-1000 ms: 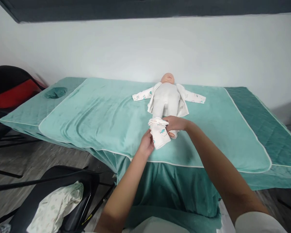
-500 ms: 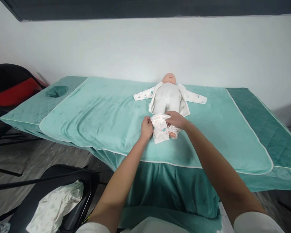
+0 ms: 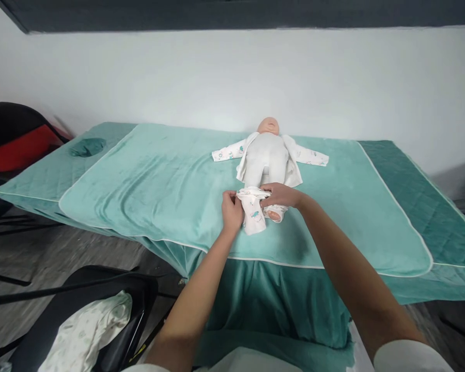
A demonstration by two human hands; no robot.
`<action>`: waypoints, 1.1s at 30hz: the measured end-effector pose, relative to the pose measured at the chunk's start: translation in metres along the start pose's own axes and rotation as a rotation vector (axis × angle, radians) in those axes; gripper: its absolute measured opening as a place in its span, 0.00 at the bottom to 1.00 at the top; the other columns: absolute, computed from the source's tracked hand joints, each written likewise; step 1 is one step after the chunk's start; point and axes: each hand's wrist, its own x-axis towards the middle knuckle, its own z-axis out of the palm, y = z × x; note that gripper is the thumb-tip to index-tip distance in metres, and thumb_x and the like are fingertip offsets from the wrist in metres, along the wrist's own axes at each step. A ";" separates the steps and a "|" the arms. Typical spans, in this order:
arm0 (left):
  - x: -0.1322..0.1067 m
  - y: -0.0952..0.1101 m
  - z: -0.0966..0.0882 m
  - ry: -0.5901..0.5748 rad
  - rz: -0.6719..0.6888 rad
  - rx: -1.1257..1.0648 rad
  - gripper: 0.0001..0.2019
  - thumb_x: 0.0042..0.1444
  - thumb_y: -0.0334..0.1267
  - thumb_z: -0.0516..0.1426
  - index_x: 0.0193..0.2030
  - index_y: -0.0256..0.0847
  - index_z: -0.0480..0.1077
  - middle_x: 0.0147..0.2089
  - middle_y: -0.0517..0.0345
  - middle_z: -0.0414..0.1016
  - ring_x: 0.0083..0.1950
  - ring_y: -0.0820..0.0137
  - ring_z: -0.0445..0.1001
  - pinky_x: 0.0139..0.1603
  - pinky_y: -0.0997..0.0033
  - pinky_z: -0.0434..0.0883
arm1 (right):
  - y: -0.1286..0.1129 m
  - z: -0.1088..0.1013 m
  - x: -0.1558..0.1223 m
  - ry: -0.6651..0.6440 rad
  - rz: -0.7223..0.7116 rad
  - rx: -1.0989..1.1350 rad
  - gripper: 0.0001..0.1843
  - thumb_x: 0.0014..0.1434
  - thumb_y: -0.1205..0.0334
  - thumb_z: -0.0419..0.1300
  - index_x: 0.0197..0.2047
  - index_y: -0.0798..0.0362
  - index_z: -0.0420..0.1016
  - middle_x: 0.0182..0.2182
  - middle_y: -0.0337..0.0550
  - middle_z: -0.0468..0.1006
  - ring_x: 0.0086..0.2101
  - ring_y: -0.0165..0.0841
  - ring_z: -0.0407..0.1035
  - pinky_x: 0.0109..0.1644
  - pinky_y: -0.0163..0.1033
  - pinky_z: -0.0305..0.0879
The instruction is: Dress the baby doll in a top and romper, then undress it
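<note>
Printed trousers (image 3: pixel 253 211) are gathered around the lower legs of the doll (image 3: pixel 267 147), which lies on its back upon a green blanket (image 3: pixel 170 175). Well to the left of the doll, and lower, a patterned cloth (image 3: pixel 87 328) rests on a black chair (image 3: pixel 141 292). Just left of the doll's shins is the left hand (image 3: pixel 232 213); its fingers bend at the trousers' edge, but I cannot tell if this grip is clamped on fabric. Next comes the nearer cuff, hanging flat, with no foot showing. From the other cuff a foot (image 3: pixel 274 216) is already out. The right hand (image 3: pixel 282 196) has its grip closed on the rolled band. Above, the jacket (image 3: pixel 312 156) spreads its sleeves at both sides of the doll, its front unfastened. The trousers, I judge, are not yet over thighs or hips.
</note>
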 end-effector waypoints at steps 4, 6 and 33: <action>-0.020 -0.003 -0.014 -0.046 0.001 -0.009 0.10 0.64 0.46 0.56 0.38 0.42 0.65 0.36 0.59 0.70 0.38 0.70 0.69 0.43 0.70 0.66 | 0.002 0.006 0.004 0.047 0.027 -0.006 0.15 0.47 0.52 0.66 0.32 0.53 0.73 0.29 0.35 0.71 0.33 0.33 0.65 0.35 0.36 0.57; -0.027 -0.003 -0.018 -0.139 0.043 0.033 0.13 0.64 0.48 0.55 0.35 0.41 0.66 0.35 0.60 0.69 0.38 0.70 0.68 0.43 0.70 0.65 | 0.005 0.008 0.005 0.070 0.022 0.031 0.12 0.47 0.53 0.63 0.31 0.53 0.72 0.27 0.35 0.71 0.32 0.33 0.65 0.34 0.36 0.57; 0.038 0.010 0.016 -0.166 0.216 0.866 0.15 0.73 0.44 0.42 0.49 0.40 0.66 0.50 0.45 0.76 0.46 0.61 0.78 0.39 0.66 0.64 | 0.012 0.015 0.023 0.322 0.109 0.106 0.11 0.60 0.53 0.56 0.32 0.52 0.71 0.28 0.40 0.78 0.32 0.36 0.70 0.35 0.36 0.62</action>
